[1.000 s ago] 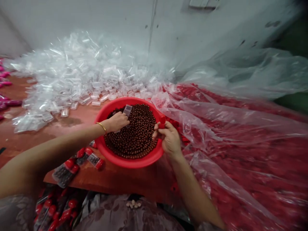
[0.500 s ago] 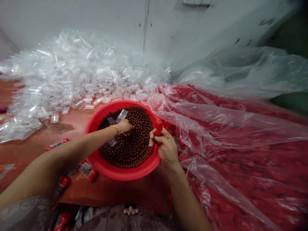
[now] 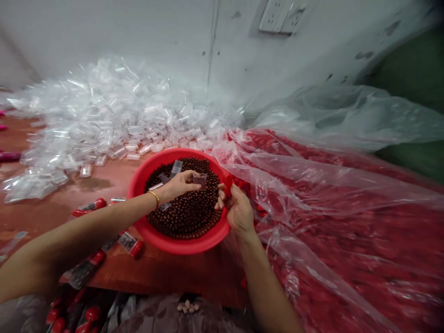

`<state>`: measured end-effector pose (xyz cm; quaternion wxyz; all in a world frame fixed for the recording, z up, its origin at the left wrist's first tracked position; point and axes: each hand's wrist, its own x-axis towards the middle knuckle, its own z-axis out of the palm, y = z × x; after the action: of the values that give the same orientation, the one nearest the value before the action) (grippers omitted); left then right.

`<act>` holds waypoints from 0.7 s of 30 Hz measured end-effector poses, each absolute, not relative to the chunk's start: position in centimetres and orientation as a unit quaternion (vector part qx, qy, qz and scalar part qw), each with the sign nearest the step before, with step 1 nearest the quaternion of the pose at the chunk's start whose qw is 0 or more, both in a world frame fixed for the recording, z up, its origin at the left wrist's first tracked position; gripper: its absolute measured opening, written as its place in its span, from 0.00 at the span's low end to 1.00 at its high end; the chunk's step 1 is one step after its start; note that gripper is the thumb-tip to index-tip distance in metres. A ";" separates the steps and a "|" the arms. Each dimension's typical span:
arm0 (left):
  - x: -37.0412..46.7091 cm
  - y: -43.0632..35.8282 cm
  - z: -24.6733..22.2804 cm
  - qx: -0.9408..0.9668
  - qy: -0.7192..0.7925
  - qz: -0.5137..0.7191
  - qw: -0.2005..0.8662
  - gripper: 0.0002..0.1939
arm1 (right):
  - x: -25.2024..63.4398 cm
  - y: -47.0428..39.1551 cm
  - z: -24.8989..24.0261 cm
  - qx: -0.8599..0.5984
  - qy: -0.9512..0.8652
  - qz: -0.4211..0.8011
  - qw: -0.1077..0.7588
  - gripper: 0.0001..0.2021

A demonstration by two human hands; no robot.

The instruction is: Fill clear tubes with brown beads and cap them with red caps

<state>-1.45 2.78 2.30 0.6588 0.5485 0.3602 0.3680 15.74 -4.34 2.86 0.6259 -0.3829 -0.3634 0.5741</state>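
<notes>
Over a red basin (image 3: 180, 247) of dark brown beads (image 3: 189, 215), my left hand (image 3: 182, 183) pinches a small clear plastic case (image 3: 200, 179). The case is tilted, and its contents are hard to make out. At the basin's right rim my right hand (image 3: 237, 208) is closed on a red cap (image 3: 228, 184) between thumb and fingers. Another clear case (image 3: 176, 168) lies on the beads behind my left hand, with more cases partly hidden by that hand and wrist.
A big heap of clear plastic cases (image 3: 114, 106) lies against the wall. Red pieces under clear plastic sheeting (image 3: 329, 194) fill the right side. Filled cases with red caps (image 3: 131, 243) lie left of the basin, more at the table's front edge.
My left hand has risen from the beads, bringing up a clear case. My right hand still holds the red cap, now tilted differently. The view has shifted slightly upward.
</notes>
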 end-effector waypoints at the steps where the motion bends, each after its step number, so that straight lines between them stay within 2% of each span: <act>1: -1.8 2.2 2.6 0.553 0.338 0.361 0.671 0.18 | 15.7 -4.3 2.7 -0.391 -0.372 0.566 0.623 0.13; 8: -2.7 -1.2 4.1 0.584 0.266 0.309 0.702 0.18 | 15.5 -4.5 1.7 -0.467 -0.483 0.426 0.605 0.12; 11: -2.7 -1.4 4.1 0.604 0.256 0.308 0.689 0.17 | 15.3 -4.9 1.9 -0.512 -0.580 0.296 0.560 0.15; 15: -2.8 -1.1 3.7 0.641 0.273 0.312 0.645 0.16 | 15.0 -5.3 2.4 -0.494 -0.711 0.123 0.485 0.17; 21: -2.5 -1.1 3.4 0.653 0.279 0.303 0.635 0.15 | 14.7 -5.5 2.6 -0.468 -0.753 0.067 0.459 0.18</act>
<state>-2.55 -1.08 3.37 0.6354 0.6531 0.2793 0.3028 14.73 -5.52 2.62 0.4586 -0.4676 -0.7527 0.0668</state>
